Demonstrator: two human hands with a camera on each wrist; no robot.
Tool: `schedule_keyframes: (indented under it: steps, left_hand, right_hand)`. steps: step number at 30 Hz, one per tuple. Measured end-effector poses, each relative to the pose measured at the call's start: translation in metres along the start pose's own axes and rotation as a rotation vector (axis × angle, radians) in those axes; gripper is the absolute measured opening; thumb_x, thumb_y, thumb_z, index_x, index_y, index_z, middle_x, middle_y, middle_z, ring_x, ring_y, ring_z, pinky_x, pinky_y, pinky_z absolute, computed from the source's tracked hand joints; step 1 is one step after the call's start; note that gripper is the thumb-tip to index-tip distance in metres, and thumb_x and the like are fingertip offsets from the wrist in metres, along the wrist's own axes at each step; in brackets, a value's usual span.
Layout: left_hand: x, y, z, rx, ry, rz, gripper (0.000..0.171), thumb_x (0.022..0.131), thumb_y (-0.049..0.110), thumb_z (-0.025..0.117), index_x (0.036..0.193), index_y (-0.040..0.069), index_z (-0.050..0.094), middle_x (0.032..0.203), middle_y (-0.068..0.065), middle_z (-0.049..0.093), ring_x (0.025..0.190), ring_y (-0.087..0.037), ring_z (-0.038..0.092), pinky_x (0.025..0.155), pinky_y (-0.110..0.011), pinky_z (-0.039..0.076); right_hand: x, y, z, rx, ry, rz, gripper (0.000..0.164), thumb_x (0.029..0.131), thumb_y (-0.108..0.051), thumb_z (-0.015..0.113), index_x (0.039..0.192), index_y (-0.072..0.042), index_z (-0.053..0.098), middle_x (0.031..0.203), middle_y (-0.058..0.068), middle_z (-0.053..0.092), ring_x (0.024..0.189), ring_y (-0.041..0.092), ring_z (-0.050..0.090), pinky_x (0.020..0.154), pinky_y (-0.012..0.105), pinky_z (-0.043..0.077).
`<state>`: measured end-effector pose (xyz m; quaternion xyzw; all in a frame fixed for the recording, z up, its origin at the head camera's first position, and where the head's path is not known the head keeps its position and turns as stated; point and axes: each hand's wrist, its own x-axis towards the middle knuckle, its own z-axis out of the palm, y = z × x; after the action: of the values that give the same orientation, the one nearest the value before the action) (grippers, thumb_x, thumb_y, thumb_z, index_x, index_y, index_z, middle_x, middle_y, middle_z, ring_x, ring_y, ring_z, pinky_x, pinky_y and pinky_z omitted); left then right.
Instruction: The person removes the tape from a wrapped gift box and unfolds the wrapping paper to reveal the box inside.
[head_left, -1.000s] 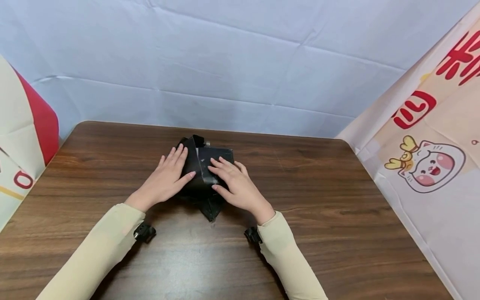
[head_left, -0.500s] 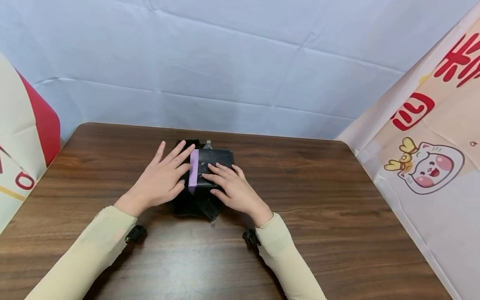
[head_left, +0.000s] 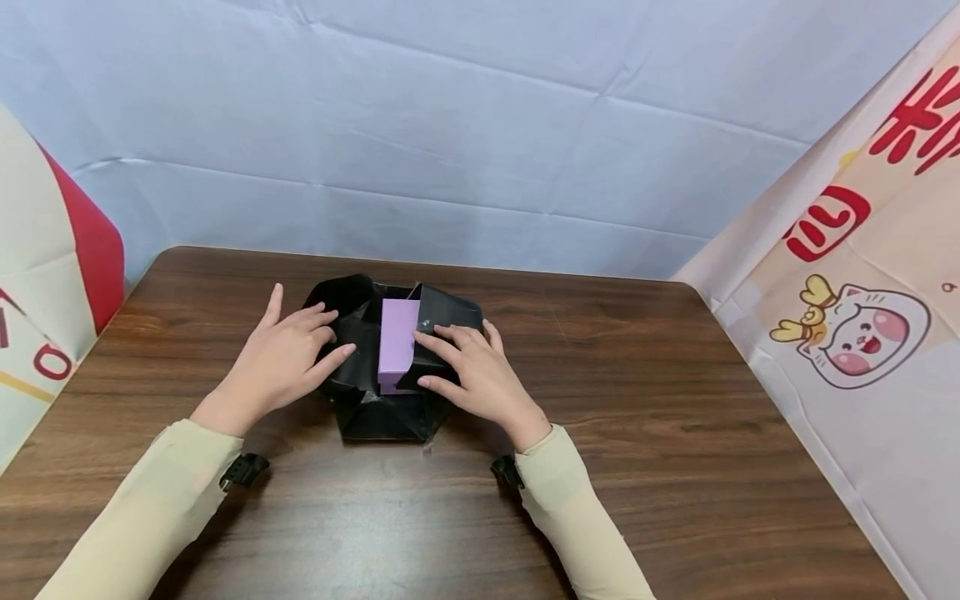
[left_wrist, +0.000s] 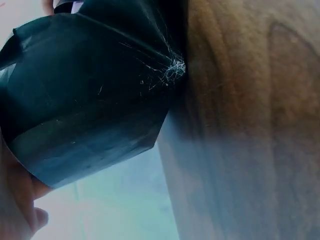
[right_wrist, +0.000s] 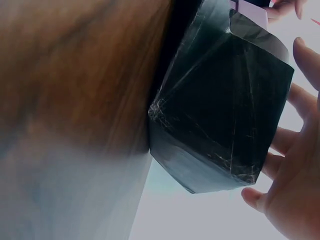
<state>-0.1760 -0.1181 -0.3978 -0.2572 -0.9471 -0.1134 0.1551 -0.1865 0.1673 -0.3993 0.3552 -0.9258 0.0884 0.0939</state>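
Observation:
A purple box (head_left: 397, 337) lies inside creased black wrapping paper (head_left: 382, 417) on the table. My left hand (head_left: 277, 358) rests on the paper's left flap, which is folded back from the box; its thumb points toward the box. On the other side my right hand (head_left: 480, 375) touches the right flap (head_left: 453, 310), which still stands over the box's right part. In the left wrist view the paper (left_wrist: 90, 95) hides most of the left hand (left_wrist: 17, 200). The right wrist view shows the right hand (right_wrist: 295, 160) with spread fingers along the paper's edge (right_wrist: 225, 105).
A brown wood-grain table (head_left: 675, 433) extends around the package. Pale cloth (head_left: 450, 125) hangs behind it, and a printed banner (head_left: 855, 325) stands at the right. Small black wrist cameras are strapped at both cuffs.
The left flap has come off the box and folded out leftward with my left hand, uncovering the purple top. My right hand stays nearly in place while the right flap has lifted slightly.

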Motion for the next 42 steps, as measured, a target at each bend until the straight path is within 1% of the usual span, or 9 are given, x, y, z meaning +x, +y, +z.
schedule_keyframes:
  steps: [10,16,18,23,28,31,35,38,42]
  left_hand:
    - [-0.003,-0.001,0.004,-0.072,-0.073,-0.02,0.044,0.097,0.038,0.051,0.099,-0.002,0.07,0.123,-0.023,0.059,0.121,-0.035,0.05,0.109,-0.054,0.019]
    - [-0.009,0.01,0.002,-0.03,-0.1,-0.007,0.049,0.097,0.042,0.048,0.1,-0.001,0.07,0.117,-0.023,0.062,0.115,-0.035,0.055,0.109,-0.057,0.016]
    - [-0.012,0.017,0.001,-0.002,-0.123,-0.001,0.051,0.097,0.046,0.046,0.096,0.002,0.071,0.106,-0.019,0.067,0.105,-0.033,0.06,0.109,-0.06,0.011]
    - [-0.022,0.038,-0.005,0.016,-0.275,-0.047,0.066,0.096,0.06,0.033,0.093,0.006,0.071,0.079,-0.006,0.068,0.084,-0.028,0.065,0.106,-0.064,-0.003]
    - [-0.031,0.068,-0.007,-0.099,-0.501,-0.058,0.084,0.092,0.069,0.026,0.116,0.0,0.066,0.101,-0.014,0.069,0.1,-0.032,0.064,0.104,-0.068,0.002]
    - [-0.036,0.087,-0.004,-0.149,-0.581,-0.007,0.082,0.09,0.07,0.031,0.117,0.001,0.065,0.109,-0.015,0.067,0.109,-0.031,0.06,0.103,-0.067,0.016]
    - [-0.04,0.11,0.0,-0.148,-0.61,0.144,0.074,0.089,0.068,0.038,0.115,0.006,0.067,0.111,-0.014,0.067,0.109,-0.028,0.059,0.099,-0.057,0.035]
    - [-0.038,0.125,0.003,-0.135,-0.621,0.279,0.07,0.089,0.068,0.039,0.12,0.011,0.066,0.12,-0.015,0.063,0.112,-0.03,0.057,0.095,-0.047,0.041]
    - [-0.032,0.141,0.01,-0.13,-0.641,0.387,0.068,0.089,0.067,0.04,0.126,0.015,0.062,0.132,-0.013,0.055,0.118,-0.033,0.052,0.096,-0.04,0.043]
  right_hand:
    - [0.0,-0.001,0.001,-0.024,-0.033,-0.012,0.049,0.092,-0.042,0.058,0.138,-0.026,0.051,0.144,0.008,0.041,0.134,0.026,0.034,0.111,0.054,0.007]
    - [0.001,0.0,-0.002,-0.048,-0.053,-0.006,0.045,0.093,-0.034,0.061,0.136,-0.026,0.053,0.144,0.007,0.042,0.136,0.025,0.033,0.111,0.055,0.007]
    - [0.002,0.001,-0.003,-0.043,-0.061,-0.005,0.044,0.092,-0.031,0.062,0.135,-0.025,0.054,0.144,0.007,0.042,0.136,0.024,0.033,0.111,0.055,0.005]
    - [0.01,0.004,-0.009,-0.002,-0.065,0.008,0.035,0.091,-0.041,0.061,0.121,-0.023,0.063,0.14,0.005,0.048,0.136,0.022,0.033,0.111,0.055,0.002]
    - [0.022,0.003,-0.01,-0.016,-0.076,0.042,0.045,0.087,-0.057,0.057,0.108,-0.018,0.063,0.135,0.006,0.052,0.133,0.02,0.038,0.111,0.054,0.002]
    - [0.029,0.003,-0.009,-0.04,-0.113,0.037,0.05,0.085,-0.057,0.061,0.114,-0.016,0.059,0.136,0.005,0.051,0.134,0.019,0.037,0.111,0.055,0.002]
    - [0.036,0.007,-0.013,-0.038,-0.185,0.01,0.045,0.085,-0.045,0.066,0.117,-0.016,0.055,0.143,0.003,0.044,0.137,0.018,0.032,0.11,0.057,0.0]
    - [0.04,0.012,-0.019,-0.017,-0.243,-0.022,0.038,0.086,-0.036,0.068,0.116,-0.017,0.055,0.147,0.002,0.039,0.139,0.018,0.027,0.11,0.057,-0.002]
    - [0.045,0.018,-0.027,-0.008,-0.294,-0.075,0.037,0.086,-0.028,0.07,0.119,-0.018,0.057,0.148,0.001,0.038,0.14,0.02,0.025,0.11,0.057,-0.002]
